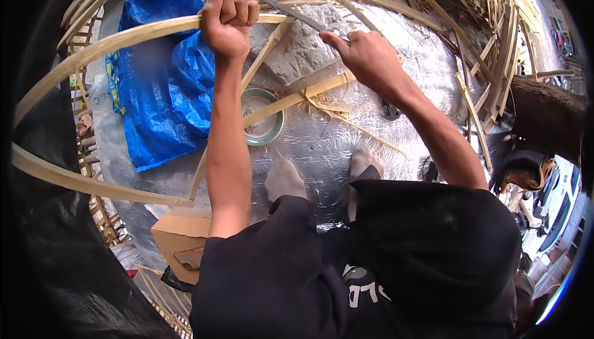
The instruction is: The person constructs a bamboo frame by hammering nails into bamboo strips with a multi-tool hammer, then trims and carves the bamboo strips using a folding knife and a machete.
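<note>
My left hand [230, 25] is closed in a fist around a long bamboo strip [130, 37], which bows away to the left. In my right hand [372, 64] is the handle of a long-bladed knife, mostly covered by the fingers. The knife's grey blade [281, 8] slants up and left, its far end just above my left fist. Whether the blade touches the strip I cannot tell. Below the blade sits a rough grey stone block [306, 45]. Another bamboo strip [303, 98], with curled shavings on it, lies between the stone and my feet.
A blue plastic sack [158, 104] lies at the left, beside a green-rimmed bowl [276, 122]. A cardboard box [176, 234] with a phone on it stands at lower left. Piles of bamboo strips [427, 20] curve round the back and right. My socked feet rest on silvery sheeting [315, 172].
</note>
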A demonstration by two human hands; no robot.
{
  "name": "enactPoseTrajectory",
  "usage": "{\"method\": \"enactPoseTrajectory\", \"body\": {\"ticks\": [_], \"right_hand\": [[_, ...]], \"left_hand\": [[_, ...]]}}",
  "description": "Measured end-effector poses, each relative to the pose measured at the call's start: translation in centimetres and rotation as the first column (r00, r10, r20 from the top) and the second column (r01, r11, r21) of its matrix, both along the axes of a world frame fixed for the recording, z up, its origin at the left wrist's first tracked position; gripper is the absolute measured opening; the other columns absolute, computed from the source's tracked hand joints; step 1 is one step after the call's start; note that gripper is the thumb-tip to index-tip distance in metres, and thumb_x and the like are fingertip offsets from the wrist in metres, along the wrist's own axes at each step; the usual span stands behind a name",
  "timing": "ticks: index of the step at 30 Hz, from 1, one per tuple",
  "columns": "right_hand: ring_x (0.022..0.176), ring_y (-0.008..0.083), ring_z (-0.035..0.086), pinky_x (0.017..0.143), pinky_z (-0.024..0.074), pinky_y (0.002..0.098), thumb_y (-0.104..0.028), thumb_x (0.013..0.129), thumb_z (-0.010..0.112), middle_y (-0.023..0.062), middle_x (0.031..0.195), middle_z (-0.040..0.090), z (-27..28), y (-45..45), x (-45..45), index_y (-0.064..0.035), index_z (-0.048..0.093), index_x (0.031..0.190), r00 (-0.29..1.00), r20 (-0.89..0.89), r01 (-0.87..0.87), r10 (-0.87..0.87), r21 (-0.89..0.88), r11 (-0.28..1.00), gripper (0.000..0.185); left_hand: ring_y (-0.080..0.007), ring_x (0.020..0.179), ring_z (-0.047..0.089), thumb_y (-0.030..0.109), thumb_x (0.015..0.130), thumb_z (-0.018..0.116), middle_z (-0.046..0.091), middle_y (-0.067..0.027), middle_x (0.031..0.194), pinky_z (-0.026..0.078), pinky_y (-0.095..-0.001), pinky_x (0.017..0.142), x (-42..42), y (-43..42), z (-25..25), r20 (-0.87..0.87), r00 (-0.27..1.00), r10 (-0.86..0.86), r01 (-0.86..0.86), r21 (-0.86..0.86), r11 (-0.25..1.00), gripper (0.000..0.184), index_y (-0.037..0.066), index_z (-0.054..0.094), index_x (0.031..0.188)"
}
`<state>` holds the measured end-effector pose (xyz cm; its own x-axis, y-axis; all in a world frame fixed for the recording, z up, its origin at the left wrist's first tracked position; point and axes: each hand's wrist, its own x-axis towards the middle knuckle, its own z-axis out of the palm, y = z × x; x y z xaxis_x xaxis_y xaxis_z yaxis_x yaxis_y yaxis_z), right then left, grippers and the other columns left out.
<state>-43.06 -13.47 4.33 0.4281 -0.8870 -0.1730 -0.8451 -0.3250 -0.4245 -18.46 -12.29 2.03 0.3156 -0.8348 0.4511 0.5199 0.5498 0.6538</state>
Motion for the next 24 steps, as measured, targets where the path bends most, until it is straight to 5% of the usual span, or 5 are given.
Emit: {"method": "enactPoseTrajectory", "body": {"ticks": [5, 7, 13, 16, 24], "right_hand": [[0.038, 0.0164, 0.043, 0.041, 0.0408, 0.0391, -0.074, 0.095, 0.045, 0.0041, 0.041, 0.043, 0.7, -2.0, -0.9, -0.0049, 0.047, 0.045, 0.998, -0.058, -0.036, 0.031, -0.084, 0.996, 0.085], [0.039, 0.0142, 0.043, 0.041, 0.0368, 0.0355, -0.075, 0.094, 0.045, 0.0017, 0.043, 0.044, 2.2, -2.4, -0.8, -0.0070, 0.047, 0.048, 0.979, 0.128, 0.131, -0.160, 0.214, 0.968, 0.083], [0.045, 0.0077, 0.039, 0.042, 0.0315, 0.0293, -0.077, 0.093, 0.043, -0.0041, 0.052, 0.040, 5.6, -0.1, -0.1, -0.0090, 0.050, 0.060, 0.664, 0.698, -0.027, -0.269, 0.381, 0.924, 0.076], [0.051, 0.0251, 0.061, 0.055, 0.0510, 0.0422, -0.075, 0.096, 0.040, 0.0136, 0.050, 0.054, -0.4, -0.8, 0.0, 0.0002, 0.051, 0.048, 0.953, 0.166, 0.131, -0.255, 0.534, 0.835, 0.090], [0.052, 0.0359, 0.064, 0.059, 0.0533, 0.0498, -0.069, 0.098, 0.043, 0.0213, 0.051, 0.056, -0.4, -0.5, -0.3, 0.0071, 0.056, 0.053, 0.993, 0.099, 0.034, -0.062, 0.260, 0.965, 0.089]], "left_hand": [[-0.0123, 0.048, 0.007, 0.028, 0.105, 0.040, 0.011, 0.0036, 0.054, 0.015, -0.0328, 0.047, -0.9, 0.0, 0.4, -0.023, 1.000, 0.007, -0.006, 0.043, 0.999, 0.051, 0.017, 0.020, 0.060], [-0.0125, 0.048, 0.007, 0.029, 0.105, 0.040, 0.011, 0.0036, 0.054, 0.015, -0.0330, 0.048, -0.5, 0.1, -0.3, 0.021, 1.000, -0.016, 0.017, -0.015, 1.000, 0.051, 0.018, 0.020, 0.060], [-0.0124, 0.047, 0.008, 0.026, 0.105, 0.041, 0.013, 0.0034, 0.055, 0.016, -0.0324, 0.046, -0.1, 0.1, -0.5, -0.025, 1.000, -0.018, 0.017, -0.020, 1.000, 0.049, 0.017, 0.019, 0.062], [-0.0130, 0.048, 0.007, 0.027, 0.104, 0.041, 0.011, 0.0032, 0.055, 0.015, -0.0330, 0.046, 0.3, 0.0, -0.8, -0.010, 0.999, -0.049, 0.048, -0.043, 0.998, 0.049, 0.017, 0.018, 0.062], [-0.0135, 0.053, 0.007, 0.034, 0.103, 0.042, 0.013, 0.0017, 0.053, 0.016, -0.0345, 0.053, 0.7, 0.1, -0.4, 0.032, 0.999, -0.014, 0.012, 0.057, 0.998, 0.052, 0.016, 0.019, 0.060]]}}
